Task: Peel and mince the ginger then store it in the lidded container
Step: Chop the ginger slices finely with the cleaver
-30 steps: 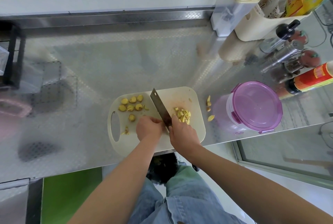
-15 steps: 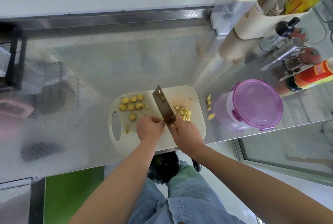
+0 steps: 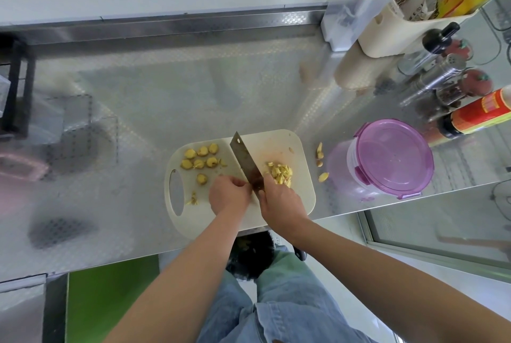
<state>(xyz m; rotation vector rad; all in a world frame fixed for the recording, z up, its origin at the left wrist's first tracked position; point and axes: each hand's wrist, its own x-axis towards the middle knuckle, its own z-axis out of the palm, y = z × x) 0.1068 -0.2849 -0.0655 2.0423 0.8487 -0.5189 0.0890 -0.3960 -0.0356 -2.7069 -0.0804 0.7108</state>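
On board: round yellow ginger slices; chopped slivers beside cleaver.

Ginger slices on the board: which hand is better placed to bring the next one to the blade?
Left. The left hand sits left of the cleaver, close to the whole slices. The right hand grips the cleaver handle, beside the chopped pile.

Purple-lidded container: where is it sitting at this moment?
In the head view the purple-lidded container stands on the steel counter, right of the cutting board, lid on, with ginger scraps between them and a red-labelled bottle just behind it.
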